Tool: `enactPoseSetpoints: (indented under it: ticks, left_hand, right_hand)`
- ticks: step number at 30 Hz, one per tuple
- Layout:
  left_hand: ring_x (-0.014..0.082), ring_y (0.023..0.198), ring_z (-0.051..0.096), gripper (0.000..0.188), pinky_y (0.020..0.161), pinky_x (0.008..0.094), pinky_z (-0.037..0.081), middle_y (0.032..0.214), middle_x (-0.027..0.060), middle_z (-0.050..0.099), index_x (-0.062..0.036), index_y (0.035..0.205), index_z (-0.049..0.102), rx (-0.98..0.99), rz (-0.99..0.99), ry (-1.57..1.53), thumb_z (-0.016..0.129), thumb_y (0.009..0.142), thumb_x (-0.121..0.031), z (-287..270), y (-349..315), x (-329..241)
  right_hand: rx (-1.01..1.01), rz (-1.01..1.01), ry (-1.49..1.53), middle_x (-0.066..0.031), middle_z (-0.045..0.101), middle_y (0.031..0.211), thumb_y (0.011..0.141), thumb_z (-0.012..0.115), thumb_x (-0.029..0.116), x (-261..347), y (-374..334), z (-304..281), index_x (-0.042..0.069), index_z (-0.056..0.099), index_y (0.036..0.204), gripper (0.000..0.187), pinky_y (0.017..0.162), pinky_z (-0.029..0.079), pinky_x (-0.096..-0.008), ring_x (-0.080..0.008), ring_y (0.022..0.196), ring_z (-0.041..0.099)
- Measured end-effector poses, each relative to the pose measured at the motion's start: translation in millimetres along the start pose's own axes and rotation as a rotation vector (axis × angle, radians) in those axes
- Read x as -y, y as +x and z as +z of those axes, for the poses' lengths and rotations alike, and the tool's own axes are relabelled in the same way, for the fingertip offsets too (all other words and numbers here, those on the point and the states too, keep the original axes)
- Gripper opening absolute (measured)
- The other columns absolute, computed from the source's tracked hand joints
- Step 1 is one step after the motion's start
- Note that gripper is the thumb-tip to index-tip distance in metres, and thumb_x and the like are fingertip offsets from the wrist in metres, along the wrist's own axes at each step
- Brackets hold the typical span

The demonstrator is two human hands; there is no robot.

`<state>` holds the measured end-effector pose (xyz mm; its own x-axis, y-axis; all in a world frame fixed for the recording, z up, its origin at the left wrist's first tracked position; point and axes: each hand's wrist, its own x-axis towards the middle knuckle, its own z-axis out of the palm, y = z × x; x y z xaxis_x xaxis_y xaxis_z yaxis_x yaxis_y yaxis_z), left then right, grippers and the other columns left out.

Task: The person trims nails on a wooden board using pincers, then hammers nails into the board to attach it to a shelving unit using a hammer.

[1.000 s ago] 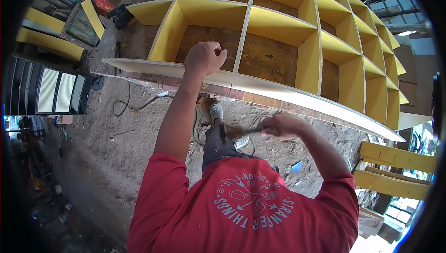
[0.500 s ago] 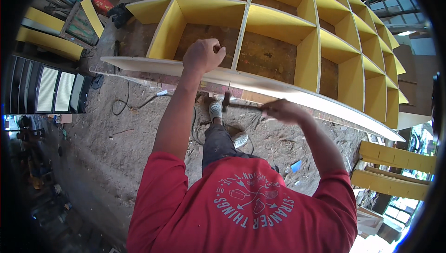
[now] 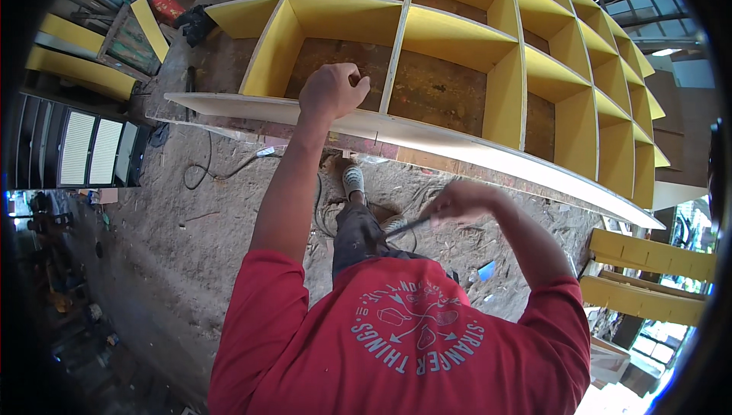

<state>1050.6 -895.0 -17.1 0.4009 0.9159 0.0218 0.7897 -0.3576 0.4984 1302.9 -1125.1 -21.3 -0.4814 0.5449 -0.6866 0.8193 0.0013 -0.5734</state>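
My right hand (image 3: 461, 201), slightly blurred, is closed round the handle of a hammer (image 3: 409, 227). The hammer is low and apart from the shelf, in front of my trouser leg; its head cannot be made out against the dark cloth. My left hand (image 3: 333, 91) is curled into a fist at the upper edge of a long pale board (image 3: 252, 110); whatever its fingers hold is hidden. That board runs along the near side of a yellow shelf frame (image 3: 457, 38) with many compartments. A thin nail (image 3: 376, 138) sticks out of the board's near face, right of my left wrist.
Under the frame is a stained worktable (image 3: 396, 157). A dark cable (image 3: 229, 175) lies on the dirt floor (image 3: 198, 247) near my shoe (image 3: 352, 179). Yellow boards (image 3: 648, 255) stand at the right, and a black louvred cabinet (image 3: 80, 147) at the left.
My right hand has drawn the hammer away from the nail, down toward my body, and its head has swung low. My left hand stays in place at the board's edge.
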Motion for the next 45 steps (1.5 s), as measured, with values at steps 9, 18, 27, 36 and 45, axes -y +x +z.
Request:
enactPoseSetpoints:
  ticks: [9, 18, 27, 36, 45]
  left_hand:
    - [0.0392, 0.089, 0.076, 0.033, 0.081, 0.0495, 0.061, 0.090, 0.0179, 0.078, -0.0108, 0.093, 0.079, 0.001, 0.001, 0.000, 0.072, 0.090, -0.043, -2, 0, 1]
    - [0.0391, 0.088, 0.076, 0.033, 0.080, 0.0495, 0.061, 0.090, 0.0177, 0.078, -0.0102, 0.093, 0.079, 0.019, -0.016, -0.009, 0.072, 0.090, -0.043, -2, -3, 0]
    - [0.0401, 0.087, 0.075, 0.033, 0.077, 0.0492, 0.059, 0.088, 0.0197, 0.076, -0.0092, 0.094, 0.079, -0.010, 0.008, -0.018, 0.075, 0.090, -0.042, -1, 0, -1]
    - [0.0410, 0.088, 0.074, 0.033, 0.077, 0.0500, 0.059, 0.089, 0.0194, 0.077, -0.0089, 0.092, 0.079, -0.020, 0.019, -0.021, 0.075, 0.090, -0.042, -1, 0, 1]
    - [0.0395, 0.087, 0.075, 0.034, 0.078, 0.0491, 0.060, 0.087, 0.0179, 0.077, -0.0097, 0.091, 0.079, -0.031, 0.030, -0.022, 0.072, 0.090, -0.043, 2, 1, 4]
  right_hand:
    - [0.029, -0.160, 0.177, -0.0120, 0.080, 0.117, 0.105, 0.065, 0.042, -9, -2, -5, 0.015, 0.076, 0.129, 0.038, 0.095, 0.057, -0.0442, -0.0283, 0.104, 0.075]
    - [0.050, -0.050, 0.045, -0.0104, 0.078, 0.119, 0.106, 0.060, 0.049, 1, -4, -2, 0.020, 0.076, 0.130, 0.041, 0.101, 0.054, -0.0460, -0.0302, 0.111, 0.073]
    - [0.124, -0.148, 0.099, -0.0096, 0.080, 0.119, 0.106, 0.062, 0.046, -4, 3, 4, 0.020, 0.074, 0.136, 0.042, 0.102, 0.056, -0.0414, -0.0265, 0.106, 0.075]
    - [0.036, -0.124, 0.171, -0.0095, 0.080, 0.115, 0.106, 0.064, 0.041, 2, 3, 9, 0.015, 0.074, 0.133, 0.039, 0.101, 0.055, -0.0449, -0.0245, 0.103, 0.075]
    - [-0.011, -0.125, 0.120, -0.0079, 0.080, 0.113, 0.104, 0.068, 0.044, 12, 5, 14, 0.023, 0.074, 0.135, 0.038, 0.092, 0.057, -0.0479, -0.0282, 0.102, 0.075]
